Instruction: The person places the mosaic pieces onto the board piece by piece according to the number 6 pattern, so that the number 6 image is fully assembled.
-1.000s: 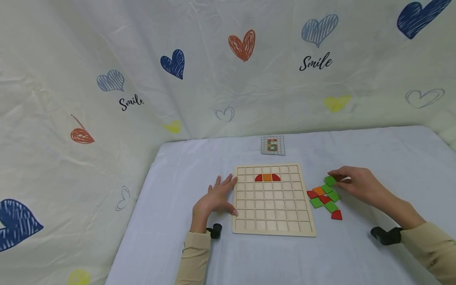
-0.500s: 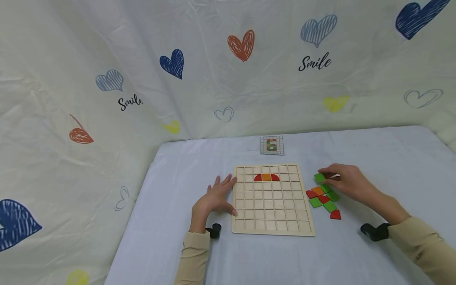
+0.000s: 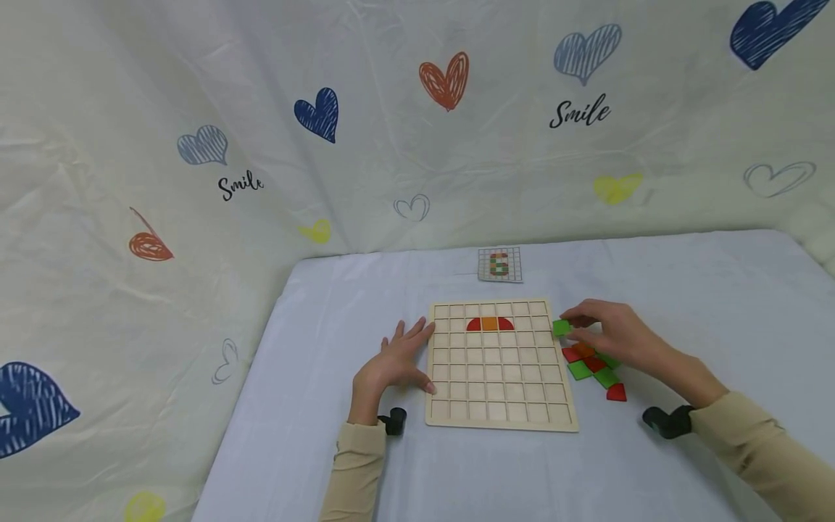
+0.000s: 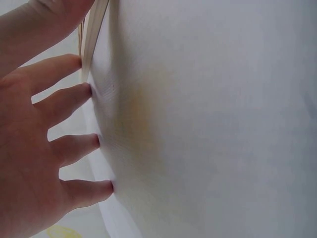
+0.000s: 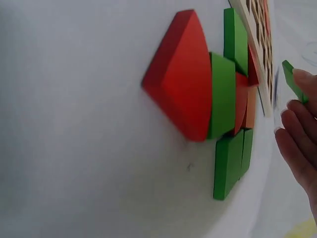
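Observation:
A wooden grid board [image 3: 499, 424] lies on the table, with two red quarter-round tiles and an orange square tile [image 3: 489, 324] between them in its upper part. My left hand [image 3: 390, 365] rests at the board's left edge, fingers spread; in the left wrist view the fingers [image 4: 74, 148] are straight and their tips touch the cloth and the board's side. My right hand [image 3: 613, 330] pinches a green square tile [image 3: 561, 328] at the board's upper right edge. In the right wrist view that green tile [image 5: 294, 82] sits between thumb and fingertips, above the cloth.
Right of the board lies a cluster of several red, green and orange tiles [image 3: 579, 370], partly under my right hand. A red quarter-round tile [image 3: 616, 392] is nearest to me. Behind the board lies a small pattern card [image 3: 499, 265]. A printed curtain [image 3: 365, 181] hangs behind the table.
My right hand has carried the green tile leftward from the far end of the cluster to the board's right edge. The left hand and the board have stayed in place.

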Action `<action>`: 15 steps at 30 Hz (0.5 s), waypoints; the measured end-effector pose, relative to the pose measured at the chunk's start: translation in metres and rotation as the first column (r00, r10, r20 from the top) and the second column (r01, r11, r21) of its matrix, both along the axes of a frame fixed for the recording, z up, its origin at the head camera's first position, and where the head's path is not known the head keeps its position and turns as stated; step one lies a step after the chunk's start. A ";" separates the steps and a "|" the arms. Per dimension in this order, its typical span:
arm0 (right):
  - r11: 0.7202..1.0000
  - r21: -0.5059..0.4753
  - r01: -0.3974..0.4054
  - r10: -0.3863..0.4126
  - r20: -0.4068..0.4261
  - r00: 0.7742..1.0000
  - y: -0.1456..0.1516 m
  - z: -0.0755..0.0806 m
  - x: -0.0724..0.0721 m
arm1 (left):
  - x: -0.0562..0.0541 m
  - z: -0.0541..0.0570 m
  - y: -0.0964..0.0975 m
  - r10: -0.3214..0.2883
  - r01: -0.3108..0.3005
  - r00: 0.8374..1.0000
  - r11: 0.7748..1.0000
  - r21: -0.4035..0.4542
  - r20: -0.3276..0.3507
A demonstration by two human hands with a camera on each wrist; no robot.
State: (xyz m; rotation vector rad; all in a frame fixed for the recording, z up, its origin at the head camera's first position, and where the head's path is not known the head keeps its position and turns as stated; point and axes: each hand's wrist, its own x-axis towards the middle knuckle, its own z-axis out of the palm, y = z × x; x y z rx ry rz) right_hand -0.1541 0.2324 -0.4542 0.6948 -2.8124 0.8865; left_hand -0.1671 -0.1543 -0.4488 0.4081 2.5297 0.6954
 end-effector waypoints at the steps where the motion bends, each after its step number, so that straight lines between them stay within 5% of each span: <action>1: 1.000 -0.002 -0.001 0.001 0.007 1.000 -0.002 0.000 0.000 | 0.000 0.000 0.000 0.000 0.000 1.000 1.000 -0.002 0.002; 15: 0.993 -0.050 -0.102 0.102 -0.007 0.995 -0.030 0.000 -0.006 | 0.000 0.000 0.000 0.000 0.000 1.000 1.000 0.005 -0.001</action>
